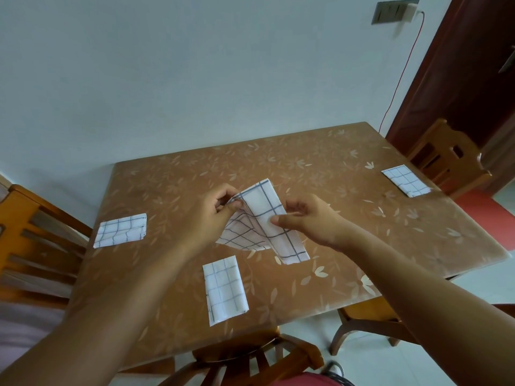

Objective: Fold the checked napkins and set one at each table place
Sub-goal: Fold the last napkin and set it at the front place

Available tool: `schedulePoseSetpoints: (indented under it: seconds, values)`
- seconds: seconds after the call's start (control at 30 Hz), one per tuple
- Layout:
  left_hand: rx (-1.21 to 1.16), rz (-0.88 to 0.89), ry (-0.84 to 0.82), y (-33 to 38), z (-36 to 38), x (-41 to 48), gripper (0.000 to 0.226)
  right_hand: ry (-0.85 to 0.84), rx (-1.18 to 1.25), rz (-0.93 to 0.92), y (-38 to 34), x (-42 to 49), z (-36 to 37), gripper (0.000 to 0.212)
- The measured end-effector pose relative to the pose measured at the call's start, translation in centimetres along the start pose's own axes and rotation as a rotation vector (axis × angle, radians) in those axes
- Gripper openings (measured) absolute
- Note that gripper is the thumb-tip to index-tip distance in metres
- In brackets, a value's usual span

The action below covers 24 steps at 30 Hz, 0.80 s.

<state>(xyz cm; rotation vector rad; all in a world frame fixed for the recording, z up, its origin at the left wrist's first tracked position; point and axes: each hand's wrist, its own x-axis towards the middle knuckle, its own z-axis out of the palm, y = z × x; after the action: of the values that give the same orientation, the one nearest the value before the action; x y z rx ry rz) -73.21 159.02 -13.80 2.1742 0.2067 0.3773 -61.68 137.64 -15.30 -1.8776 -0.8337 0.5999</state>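
Above the middle of the brown leaf-patterned table (pixel 334 190) I hold a white checked napkin (pixel 267 218), partly folded and hanging loose. My left hand (pixel 214 215) pinches its upper left corner. My right hand (pixel 303 218) pinches its right edge with thumb and fingers. Three folded checked napkins lie flat on the table: the left napkin (pixel 121 230) by the left edge, the near napkin (pixel 225 293) by the front edge, and the right napkin (pixel 406 181) by the far right edge.
Wooden chairs stand around the table: a left chair (pixel 30 246), a near chair (pixel 250 363), a right front chair (pixel 365 313) and a far right chair (pixel 446 157). A wall lies behind the table, and a dark door (pixel 473 65) is at the right.
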Motion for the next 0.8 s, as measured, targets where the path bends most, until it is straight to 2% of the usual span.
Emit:
schedulePoseSetpoints:
  seconds: [0.07, 0.13, 0.2, 0.33, 0.47, 0.6, 0.7, 0.8]
  values:
    - [-0.018, -0.002, 0.02, -0.4, 0.0, 0.3, 0.017, 0.029, -0.162, 0.015, 1.2, 0.0, -0.3, 0.017]
    - [-0.022, -0.021, 0.027, -0.6, 0.1, 0.4, 0.014, 0.037, -0.255, 0.042, 2.3, -0.1, -1.0, 0.018]
    - [-0.026, -0.038, 0.037, -0.4, 0.4, 0.6, 0.011, -0.012, -0.243, 0.041, 2.5, -0.4, -1.7, 0.008]
    - [-0.025, -0.048, 0.016, 0.6, 1.7, 1.1, 0.009, -0.114, -0.129, -0.056, 1.6, -0.2, -2.7, 0.026]
    - [-0.05, -0.003, -0.035, 1.8, 3.3, 2.1, 0.027, -0.107, -0.006, 0.031, 2.1, -0.3, -4.4, 0.025]
    - [-0.023, 0.01, -0.039, 3.1, 5.1, 3.1, 0.027, -0.121, 0.037, 0.04, 2.9, -1.0, -7.0, 0.015]
    - [0.007, 0.024, -0.035, 4.0, 6.4, 3.6, 0.016, -0.064, -0.051, 0.019, 3.4, -1.0, -8.9, 0.013]
    - [0.017, -0.026, -0.017, 5.0, 7.9, 3.9, 0.015, 0.026, -0.208, -0.047, 4.5, -1.3, -11.4, 0.026]
